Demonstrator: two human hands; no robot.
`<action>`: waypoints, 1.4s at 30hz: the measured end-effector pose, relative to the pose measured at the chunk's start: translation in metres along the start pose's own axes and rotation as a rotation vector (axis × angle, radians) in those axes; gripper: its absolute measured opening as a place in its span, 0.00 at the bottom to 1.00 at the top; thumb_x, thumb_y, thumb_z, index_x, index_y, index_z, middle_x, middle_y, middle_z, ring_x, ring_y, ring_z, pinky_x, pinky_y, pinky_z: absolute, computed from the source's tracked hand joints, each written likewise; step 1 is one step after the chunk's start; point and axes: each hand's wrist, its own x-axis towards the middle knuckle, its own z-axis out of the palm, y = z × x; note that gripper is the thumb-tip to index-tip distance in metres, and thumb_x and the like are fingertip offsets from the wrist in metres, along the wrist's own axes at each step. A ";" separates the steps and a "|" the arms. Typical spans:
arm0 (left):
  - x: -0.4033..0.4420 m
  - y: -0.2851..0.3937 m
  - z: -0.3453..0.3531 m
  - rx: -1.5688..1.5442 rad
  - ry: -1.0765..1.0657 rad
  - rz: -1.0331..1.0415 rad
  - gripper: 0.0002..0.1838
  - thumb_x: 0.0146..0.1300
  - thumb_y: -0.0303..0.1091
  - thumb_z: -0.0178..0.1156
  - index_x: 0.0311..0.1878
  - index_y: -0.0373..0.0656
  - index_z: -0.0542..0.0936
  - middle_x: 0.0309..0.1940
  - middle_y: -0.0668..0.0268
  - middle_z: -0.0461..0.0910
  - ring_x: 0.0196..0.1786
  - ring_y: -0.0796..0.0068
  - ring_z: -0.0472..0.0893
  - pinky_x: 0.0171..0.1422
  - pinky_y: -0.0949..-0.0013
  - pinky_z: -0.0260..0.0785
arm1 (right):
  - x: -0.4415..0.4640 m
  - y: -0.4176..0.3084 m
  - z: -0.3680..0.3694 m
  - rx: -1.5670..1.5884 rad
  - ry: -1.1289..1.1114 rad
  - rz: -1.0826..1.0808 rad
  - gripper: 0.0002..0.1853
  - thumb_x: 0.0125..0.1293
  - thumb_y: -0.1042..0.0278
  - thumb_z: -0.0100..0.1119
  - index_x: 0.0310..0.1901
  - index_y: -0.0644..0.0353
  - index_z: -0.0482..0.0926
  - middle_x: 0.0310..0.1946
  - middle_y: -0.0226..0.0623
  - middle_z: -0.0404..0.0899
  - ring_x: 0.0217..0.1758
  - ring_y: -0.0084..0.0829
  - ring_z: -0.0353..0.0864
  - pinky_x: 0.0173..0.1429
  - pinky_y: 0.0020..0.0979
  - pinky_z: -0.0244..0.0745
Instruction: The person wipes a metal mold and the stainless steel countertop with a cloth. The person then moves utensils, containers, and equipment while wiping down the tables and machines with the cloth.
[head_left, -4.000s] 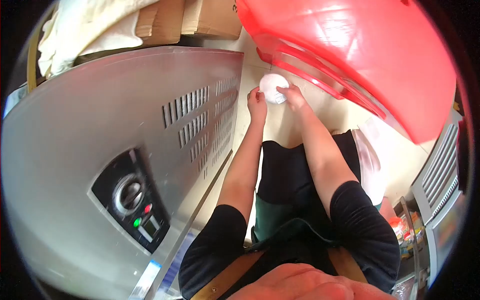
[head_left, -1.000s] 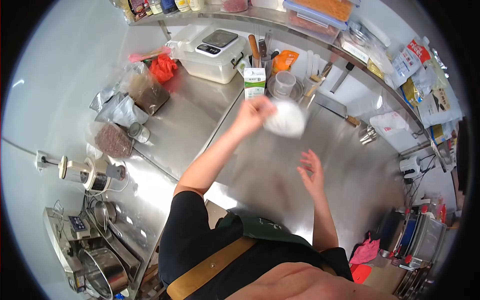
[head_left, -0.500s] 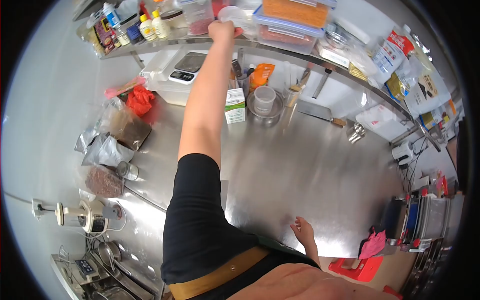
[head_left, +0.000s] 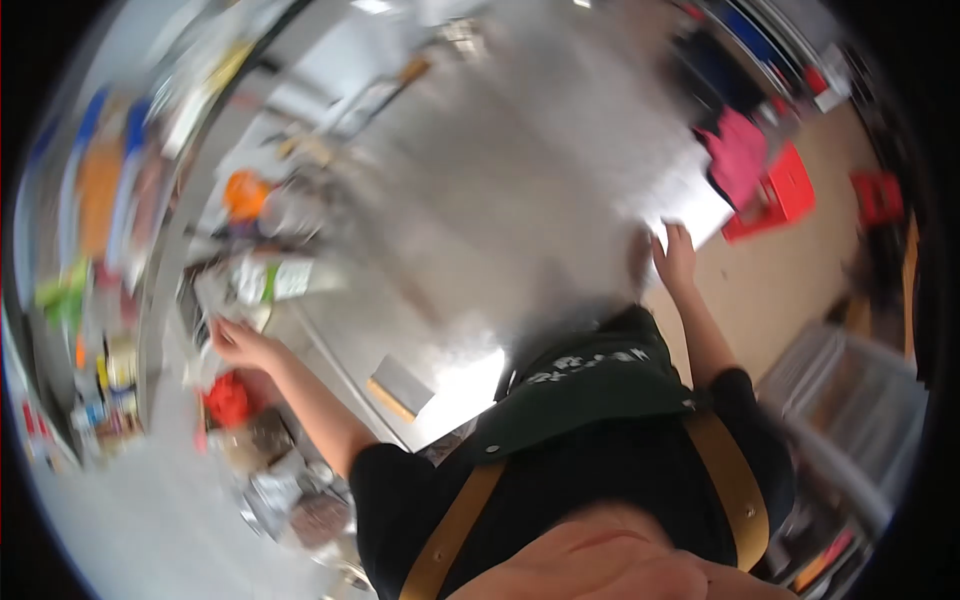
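Note:
My left hand reaches to the back left of the steel worktable, below the shelf and beside the white kitchen scale area. Its fingers look bent, but motion blur hides whether they hold anything. Close to it are a white and green carton and a red plastic bag. Over the worktable's right edge, my right hand hangs with fingers apart and nothing in it. A flat metal scraper with a wooden grip lies near the front of the worktable.
Blurred bottles and a lidded tub of orange contents line the left shelf. An orange pouch stands below it. A pink cloth is by a red stool. Clear plastic drawers stand at the right.
The view has swung round and tilted down. My left hand has come down from the shelf containers to the area by the scale. My right hand stays near the table edge, fingers apart.

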 end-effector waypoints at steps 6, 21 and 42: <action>-0.376 -0.018 -0.022 0.259 -0.673 -0.723 0.06 0.69 0.32 0.60 0.42 0.39 0.78 0.27 0.68 0.77 0.26 0.80 0.76 0.28 0.76 0.69 | 0.119 0.156 -0.029 -0.080 0.257 0.036 0.26 0.61 0.60 0.65 0.59 0.63 0.74 0.60 0.53 0.72 0.62 0.54 0.71 0.64 0.45 0.69; -0.541 0.127 0.100 0.383 -1.073 -0.666 0.10 0.66 0.24 0.57 0.50 0.37 0.80 0.43 0.61 0.82 0.37 0.72 0.81 0.36 0.71 0.74 | 0.201 0.201 0.042 0.024 0.020 -0.161 0.28 0.58 0.63 0.59 0.59 0.71 0.73 0.63 0.57 0.69 0.68 0.54 0.66 0.72 0.46 0.63; -0.581 0.051 0.401 0.639 -1.022 0.183 0.27 0.71 0.40 0.55 0.66 0.34 0.64 0.71 0.45 0.57 0.74 0.47 0.57 0.74 0.49 0.53 | 0.344 0.227 0.067 -0.030 -0.056 -0.158 0.29 0.61 0.56 0.56 0.65 0.54 0.71 0.70 0.47 0.63 0.74 0.50 0.59 0.76 0.49 0.54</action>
